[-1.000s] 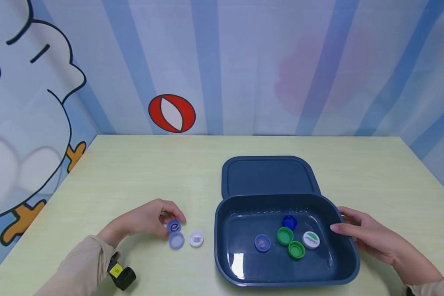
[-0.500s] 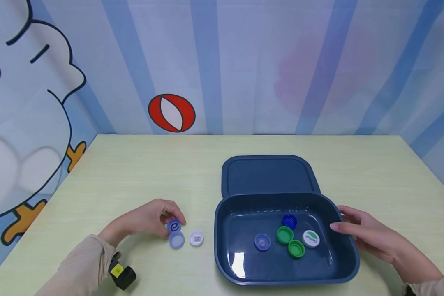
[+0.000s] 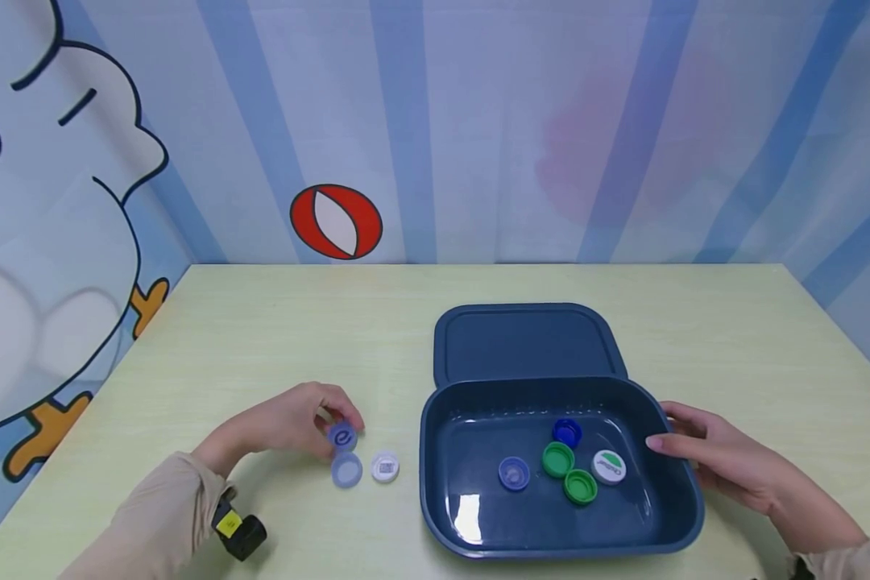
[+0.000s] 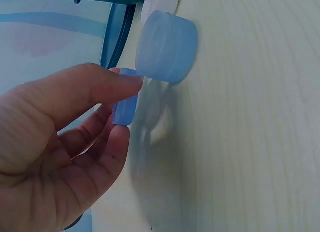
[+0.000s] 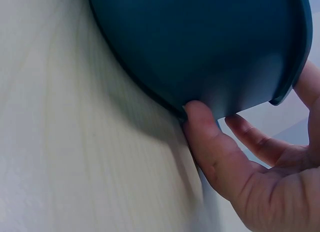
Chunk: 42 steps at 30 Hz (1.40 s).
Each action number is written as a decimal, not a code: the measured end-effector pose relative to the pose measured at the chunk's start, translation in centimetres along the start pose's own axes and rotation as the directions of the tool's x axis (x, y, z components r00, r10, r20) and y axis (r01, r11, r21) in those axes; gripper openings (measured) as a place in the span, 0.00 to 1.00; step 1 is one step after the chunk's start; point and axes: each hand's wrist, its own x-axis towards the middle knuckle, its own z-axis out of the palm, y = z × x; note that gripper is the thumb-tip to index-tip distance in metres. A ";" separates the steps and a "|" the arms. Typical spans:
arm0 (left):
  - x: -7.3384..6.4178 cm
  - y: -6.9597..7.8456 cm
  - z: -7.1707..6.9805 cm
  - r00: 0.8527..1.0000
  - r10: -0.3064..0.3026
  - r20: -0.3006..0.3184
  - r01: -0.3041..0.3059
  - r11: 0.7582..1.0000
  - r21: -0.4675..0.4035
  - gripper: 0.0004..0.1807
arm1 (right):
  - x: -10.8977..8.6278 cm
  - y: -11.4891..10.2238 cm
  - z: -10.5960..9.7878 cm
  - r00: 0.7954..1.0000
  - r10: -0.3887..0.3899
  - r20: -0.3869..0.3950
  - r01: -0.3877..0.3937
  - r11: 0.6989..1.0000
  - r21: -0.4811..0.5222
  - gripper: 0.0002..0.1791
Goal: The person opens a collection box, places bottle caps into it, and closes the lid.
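My left hand (image 3: 290,423) pinches a blue bottle cap (image 3: 343,437) between thumb and fingertips; the left wrist view shows this cap (image 4: 126,109) on edge. Close beside it a pale translucent cap (image 3: 346,470) rests on the table, with a white cap (image 3: 385,467) to its right. A dark blue plastic box (image 3: 449,528) stands right of these. My right hand (image 3: 743,467) grips its right wall, thumb over the rim, fingers outside. Inside lie a dark blue cap (image 3: 568,433), a lighter blue cap (image 3: 514,474), two green caps (image 3: 581,487) and a white cap (image 3: 609,467).
Behind the box lies a flat dark blue lid (image 3: 529,342), its near edge hidden by the box. A striped cloth backdrop (image 3: 464,137) rises at the table's far edge. A black wrist device (image 3: 239,532) is worn on the left wrist.
My left hand has shifted slightly, and the blue bottle cap in it has tilted and moved a little away from me. My right hand keeps its grip on the box.
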 end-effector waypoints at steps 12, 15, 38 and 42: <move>-0.4 1.0 -0.1 0.997 -0.037 -0.069 0.038 0.999 0.017 0.16 | -0.1 0.0 0.0 1.000 0.002 0.002 -0.002 1.000 0.003 0.32; -0.4 1.3 -0.1 0.995 -0.049 -0.084 0.050 0.999 0.010 0.16 | -0.1 0.0 0.1 1.000 0.007 -0.001 -0.007 1.000 -0.002 0.33; -0.9 5.5 0.7 0.993 -0.089 -0.075 0.076 0.984 -0.162 0.17 | -0.1 -0.1 0.2 1.000 0.004 -0.011 -0.004 1.000 -0.005 0.33; -1.0 6.4 1.0 0.994 -0.084 -0.069 0.073 0.986 -0.152 0.17 | -0.1 -0.1 0.1 1.000 0.003 -0.005 -0.003 1.000 0.002 0.33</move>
